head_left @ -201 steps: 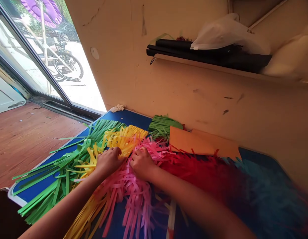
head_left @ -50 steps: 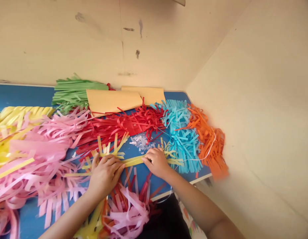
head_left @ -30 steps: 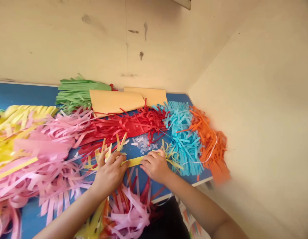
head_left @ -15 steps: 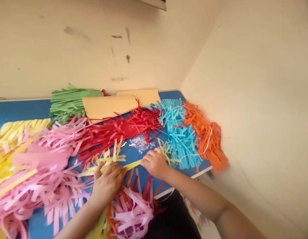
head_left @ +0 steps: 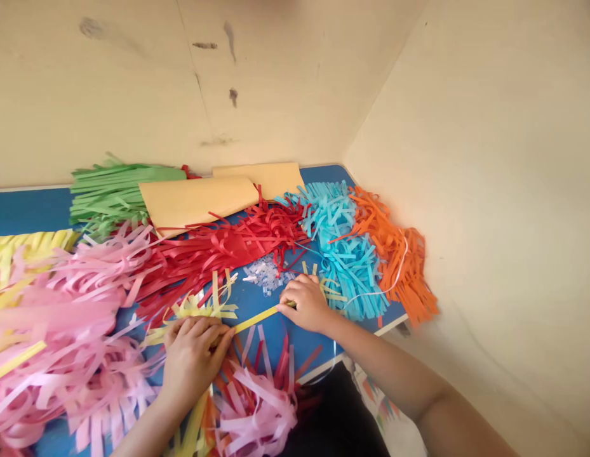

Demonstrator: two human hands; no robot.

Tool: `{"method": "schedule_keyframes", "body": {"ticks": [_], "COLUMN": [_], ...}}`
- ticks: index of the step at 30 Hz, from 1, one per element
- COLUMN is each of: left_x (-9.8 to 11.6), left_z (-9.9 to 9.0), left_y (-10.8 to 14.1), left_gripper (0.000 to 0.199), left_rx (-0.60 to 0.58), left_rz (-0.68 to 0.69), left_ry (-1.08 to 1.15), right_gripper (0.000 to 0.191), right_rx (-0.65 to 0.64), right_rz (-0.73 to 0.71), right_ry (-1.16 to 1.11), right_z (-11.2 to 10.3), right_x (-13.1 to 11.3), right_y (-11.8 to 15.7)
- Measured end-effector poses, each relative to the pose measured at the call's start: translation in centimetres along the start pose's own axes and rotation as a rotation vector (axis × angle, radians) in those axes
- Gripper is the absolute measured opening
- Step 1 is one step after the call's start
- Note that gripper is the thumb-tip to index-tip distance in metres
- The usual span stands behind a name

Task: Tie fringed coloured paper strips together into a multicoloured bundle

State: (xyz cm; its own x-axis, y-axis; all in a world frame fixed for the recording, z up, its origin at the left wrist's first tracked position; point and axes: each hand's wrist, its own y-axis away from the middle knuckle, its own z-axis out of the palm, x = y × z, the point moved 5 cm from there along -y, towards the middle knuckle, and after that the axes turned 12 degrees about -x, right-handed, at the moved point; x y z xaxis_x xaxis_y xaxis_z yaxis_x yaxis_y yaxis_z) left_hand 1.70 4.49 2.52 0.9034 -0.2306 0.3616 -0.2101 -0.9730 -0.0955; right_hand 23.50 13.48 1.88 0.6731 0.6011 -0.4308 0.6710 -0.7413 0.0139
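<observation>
A yellow paper fringe [head_left: 257, 319] stretches between my two hands, its middle drawn into a narrow band. Its cut strips splay out beyond both hands. My left hand [head_left: 194, 352] is closed on the left part, with thumb and fingers around the band. My right hand [head_left: 305, 303] pinches the other end, thumb bent inward. Just beyond the band lies a small heap of clear plastic bits [head_left: 267, 273] on the blue table [head_left: 301, 346]. Below the band, a bunch of pink and red paper strips [head_left: 259, 406] sits at the table's front edge.
Red fringe [head_left: 237, 241], light blue fringe [head_left: 347, 260] and orange fringe [head_left: 404, 273] line the back and right. Pink fringe [head_left: 85, 317] and yellow fringe [head_left: 32, 247] cover the left. Green fringe [head_left: 123, 190] and folded tan paper [head_left: 199, 200] lie near the wall. White cord [head_left: 400, 263] crosses the orange fringe.
The yellow band between my hands is now longer and narrower. My left hand has shifted slightly left and my right hand slightly right. The camera view has moved a little.
</observation>
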Motion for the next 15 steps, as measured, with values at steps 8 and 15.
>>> {"method": "schedule_keyframes", "body": {"ticks": [8,15], "left_x": [0.2,2.0], "left_z": [0.0,-0.5], "left_y": [-0.7,-0.6], "left_gripper": [0.03,0.018], "left_rx": [-0.047,-0.069], "left_rz": [-0.062,0.097], "left_ry": [-0.046,-0.232], "right_gripper": [0.027,0.007], "right_rx": [-0.03,0.018], "right_rz": [0.016,-0.251], "right_ry": [-0.015,0.188], "right_z": [0.0,-0.7], "right_x": [-0.1,-2.6], "right_y": [-0.4,0.4]}}
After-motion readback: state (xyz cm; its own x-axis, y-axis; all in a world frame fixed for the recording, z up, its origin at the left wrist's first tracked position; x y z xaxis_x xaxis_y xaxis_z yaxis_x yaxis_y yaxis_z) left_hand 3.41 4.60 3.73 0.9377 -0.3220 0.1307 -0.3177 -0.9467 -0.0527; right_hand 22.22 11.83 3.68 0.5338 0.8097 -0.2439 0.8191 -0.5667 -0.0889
